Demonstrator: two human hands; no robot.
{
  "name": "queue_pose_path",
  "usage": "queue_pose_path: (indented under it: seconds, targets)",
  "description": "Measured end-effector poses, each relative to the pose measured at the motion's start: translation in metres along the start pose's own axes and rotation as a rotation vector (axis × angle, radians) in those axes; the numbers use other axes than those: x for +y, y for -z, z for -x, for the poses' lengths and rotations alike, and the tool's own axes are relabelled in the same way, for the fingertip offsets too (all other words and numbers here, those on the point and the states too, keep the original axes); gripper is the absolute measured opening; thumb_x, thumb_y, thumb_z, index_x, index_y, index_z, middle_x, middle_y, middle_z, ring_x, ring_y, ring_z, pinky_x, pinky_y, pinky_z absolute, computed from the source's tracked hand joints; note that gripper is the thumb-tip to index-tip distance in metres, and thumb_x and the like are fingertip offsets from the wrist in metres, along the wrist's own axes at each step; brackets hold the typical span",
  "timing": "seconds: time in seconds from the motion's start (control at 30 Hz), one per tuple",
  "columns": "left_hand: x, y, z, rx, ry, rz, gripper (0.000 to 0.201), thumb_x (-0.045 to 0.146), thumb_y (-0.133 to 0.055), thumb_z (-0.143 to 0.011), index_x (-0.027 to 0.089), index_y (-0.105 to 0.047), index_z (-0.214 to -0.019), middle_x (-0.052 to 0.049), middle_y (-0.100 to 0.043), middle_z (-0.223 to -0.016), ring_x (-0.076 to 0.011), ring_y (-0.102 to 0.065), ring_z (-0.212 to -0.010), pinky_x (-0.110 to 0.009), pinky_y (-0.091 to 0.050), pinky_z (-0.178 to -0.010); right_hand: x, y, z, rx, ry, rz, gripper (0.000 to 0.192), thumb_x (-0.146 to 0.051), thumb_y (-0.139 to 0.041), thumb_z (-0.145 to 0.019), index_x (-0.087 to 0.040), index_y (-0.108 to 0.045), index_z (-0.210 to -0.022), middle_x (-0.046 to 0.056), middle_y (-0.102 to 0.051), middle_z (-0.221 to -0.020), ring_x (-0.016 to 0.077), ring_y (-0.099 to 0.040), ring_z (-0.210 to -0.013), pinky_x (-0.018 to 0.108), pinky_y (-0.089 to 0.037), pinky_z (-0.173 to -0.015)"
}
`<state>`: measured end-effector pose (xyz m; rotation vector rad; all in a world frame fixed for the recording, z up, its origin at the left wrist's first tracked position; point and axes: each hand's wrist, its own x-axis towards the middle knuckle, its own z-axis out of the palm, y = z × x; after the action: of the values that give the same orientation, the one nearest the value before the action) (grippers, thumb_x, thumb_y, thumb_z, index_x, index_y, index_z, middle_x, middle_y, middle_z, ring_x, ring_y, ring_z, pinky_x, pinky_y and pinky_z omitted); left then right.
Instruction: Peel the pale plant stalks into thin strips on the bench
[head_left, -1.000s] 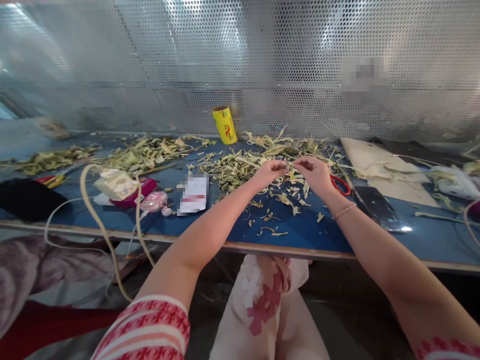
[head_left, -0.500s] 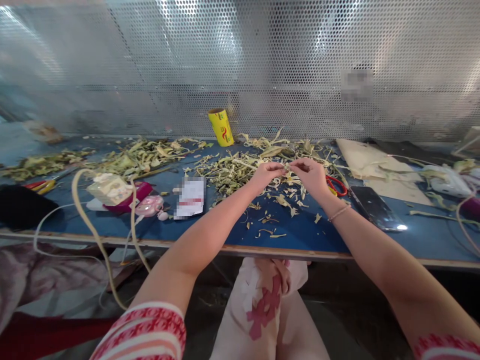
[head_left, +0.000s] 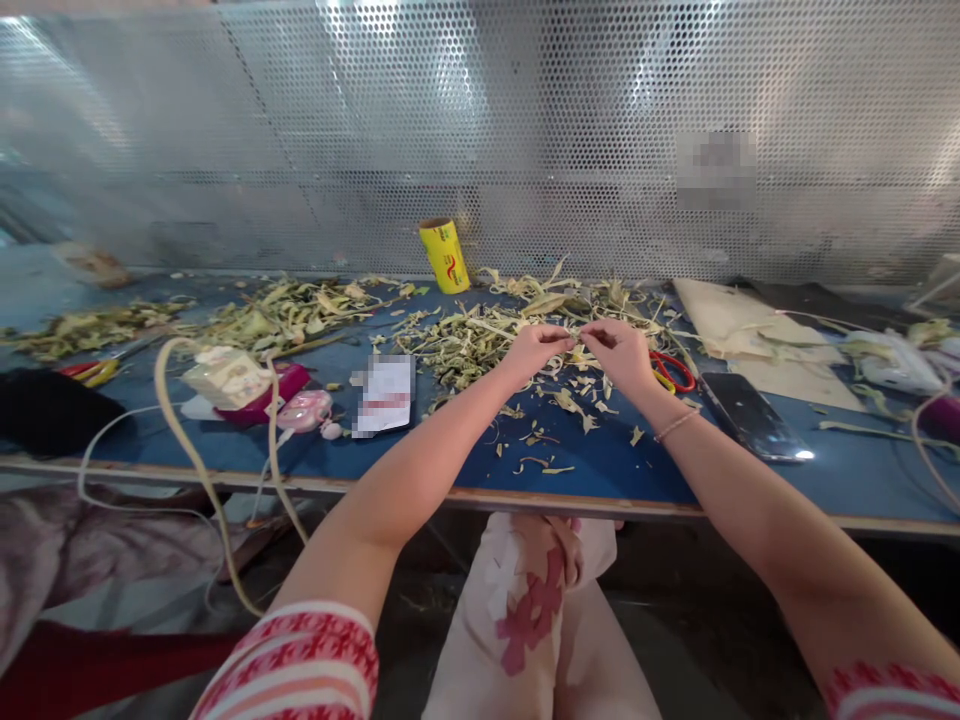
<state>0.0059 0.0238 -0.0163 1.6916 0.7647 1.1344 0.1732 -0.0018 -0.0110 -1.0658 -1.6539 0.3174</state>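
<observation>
Blue tabletop (head_left: 600, 482): edged with pale wood, strewn with shreds near the front.
Perforated metal panel (head_left: 375, 120): set along the back, streaked with reflected light; a yellow tube (head_left: 447, 262) is tilted before it.
Dried plant pieces (head_left: 459, 348): heaped mid-table, under and behind the hands.
Left hand (head_left: 534, 350), right hand (head_left: 622, 352): held close together, fingers bent; whether anything is gripped cannot be made out.
Smartphone (head_left: 750, 418): laid right of the right forearm, below brown sheets (head_left: 712, 312).
</observation>
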Motion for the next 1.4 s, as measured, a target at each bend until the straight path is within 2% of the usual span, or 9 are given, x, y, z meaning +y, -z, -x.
queue_pose_path:
  seconds: [0.17,0.4,0.53,0.67,0.83,1.07,1.23,1.4]
  targets:
    - [0.004,-0.003,0.002,0.034,0.009,-0.006,0.028,0.041,-0.072,-0.067,0.014,-0.066,-0.071,0.000,-0.060,-0.064,-0.0087,-0.050,-0.062,-0.027,-0.040,-0.067,0.006,-0.002,-0.001,-0.008,0.046,0.025,0.015,-0.028,-0.058,-0.076,-0.020,-0.071,-0.081,0.006,-0.070,-0.084,0.0178,-0.063,-0.073,0.035,-0.054,-0.071]
    - [0.004,-0.007,0.002,0.116,0.019,0.139,0.027,0.037,-0.075,-0.064,0.014,-0.066,-0.075,-0.004,-0.066,-0.072,-0.0112,-0.057,-0.069,-0.029,-0.044,-0.072,0.007,-0.002,-0.002,-0.031,0.097,0.041,0.013,-0.026,-0.060,-0.078,-0.021,-0.071,-0.080,0.006,-0.068,-0.084,0.0193,-0.062,-0.080,0.036,-0.053,-0.072]
    - [0.002,-0.009,0.002,0.126,0.024,0.183,0.023,0.034,-0.074,-0.066,0.014,-0.066,-0.075,-0.003,-0.065,-0.070,-0.0115,-0.056,-0.070,-0.029,-0.043,-0.072,0.005,-0.001,-0.002,-0.046,0.112,0.034,0.013,-0.026,-0.060,-0.079,-0.022,-0.072,-0.080,0.005,-0.068,-0.084,0.0195,-0.061,-0.081,0.037,-0.052,-0.073]
    - [0.002,-0.009,0.002,0.115,0.063,0.250,0.021,0.032,-0.074,-0.065,0.015,-0.066,-0.073,0.001,-0.059,-0.063,-0.0085,-0.051,-0.064,-0.027,-0.041,-0.069,0.005,0.000,-0.003,-0.080,0.120,0.030,0.012,-0.029,-0.062,-0.079,-0.023,-0.072,-0.079,0.005,-0.067,-0.084,0.0188,-0.060,-0.081,0.035,-0.051,-0.071]
    - [0.003,-0.008,0.002,0.065,0.068,0.263,0.022,0.034,-0.074,-0.066,0.014,-0.064,-0.069,0.002,-0.057,-0.061,-0.0072,-0.048,-0.061,-0.027,-0.040,-0.068,0.005,0.001,-0.005,-0.088,0.112,0.022,0.014,-0.033,-0.063,-0.079,-0.021,-0.071,-0.080,0.006,-0.063,-0.085,0.0173,-0.058,-0.079,0.032,-0.051,-0.067]
    - [0.006,-0.009,0.002,0.007,0.083,0.271,0.020,0.033,-0.068,-0.074,0.015,-0.060,-0.070,0.001,-0.055,-0.065,-0.0079,-0.052,-0.068,-0.028,-0.044,-0.076,-0.003,0.003,-0.003,-0.027,0.110,0.006,0.012,-0.031,-0.065,-0.078,-0.020,-0.069,-0.075,0.005,-0.062,-0.083,0.0168,-0.058,-0.076,0.033,-0.051,-0.067]
    - [0.010,-0.009,0.002,0.004,0.075,0.238,0.019,0.031,-0.064,-0.076,0.016,-0.058,-0.067,0.000,-0.056,-0.066,-0.0087,-0.053,-0.068,-0.027,-0.044,-0.072,-0.005,0.003,-0.002,-0.012,0.058,-0.017,0.017,-0.037,-0.068,-0.075,-0.020,-0.065,-0.072,0.005,-0.060,-0.082,0.0165,-0.057,-0.073,0.034,-0.051,-0.066]
    - [0.009,-0.007,0.002,0.014,0.063,0.200,0.022,0.030,-0.064,-0.075,0.016,-0.054,-0.062,0.002,-0.050,-0.060,-0.0077,-0.048,-0.061,-0.025,-0.041,-0.065,-0.004,0.006,-0.003,-0.063,0.068,-0.032,0.019,-0.037,-0.068,-0.074,-0.021,-0.067,-0.084,0.006,-0.060,-0.092,0.0174,-0.058,-0.077,0.033,-0.052,-0.064]
